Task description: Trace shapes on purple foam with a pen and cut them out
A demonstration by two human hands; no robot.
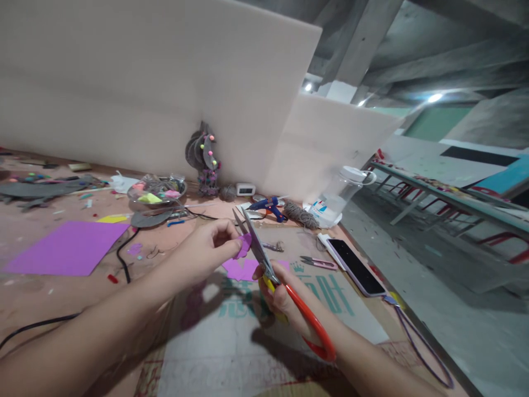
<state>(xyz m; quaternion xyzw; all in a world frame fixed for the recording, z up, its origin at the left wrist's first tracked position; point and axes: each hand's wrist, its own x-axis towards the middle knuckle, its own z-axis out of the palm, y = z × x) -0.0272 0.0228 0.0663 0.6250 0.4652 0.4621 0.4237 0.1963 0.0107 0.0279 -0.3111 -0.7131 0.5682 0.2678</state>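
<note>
My left hand [221, 245] pinches a small piece of purple paper [244, 246] between thumb and fingers. In my right hand [281, 292] is a pair of scissors [259, 248] with red and yellow handles. The blades are parted and point up and away, right beside the paper piece. Below my hands, purple paper scraps [242, 270] lie on a printed cardboard sheet [206, 336]. A larger purple sheet [68, 248] rests on the table to the left of my left arm.
Behind my hands stand a glue gun [266, 207], grey yarn [301, 214], a bowl of bits [157, 193] and a decorated grey craft piece [203, 160]. Thread snips [318, 262], a phone [357, 267] and a clear jug [343, 193] are to the right. A black cable [122, 256] crosses the left side.
</note>
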